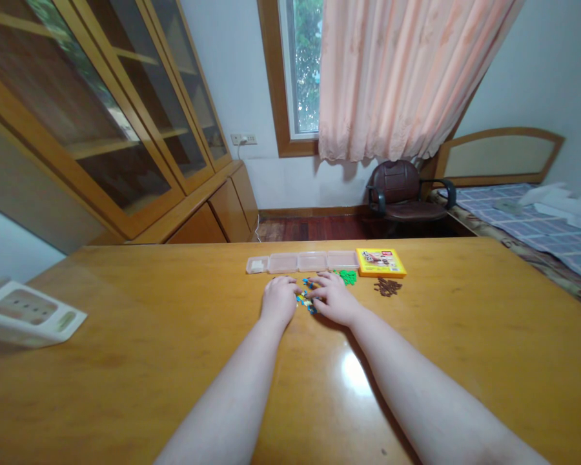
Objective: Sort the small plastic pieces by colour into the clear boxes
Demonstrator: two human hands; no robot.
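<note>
A small pile of blue, yellow and white pieces lies on the table between my two hands. My left hand rests at the pile's left side, its bent fingers reaching toward the pieces. On the opposite side, my right hand has its fingers spread and touches the pieces. Partly behind my right hand is a heap of green pieces. Farther right sits a heap of brown pieces. The pieces are too small to tell their exact kind.
Clear plastic trays stand in a row beyond my hands, the leftmost containing something white. A yellow box adjoins them on the right. A white object with an oval panel is at the wooden table's left. Behind are a chair and cabinet.
</note>
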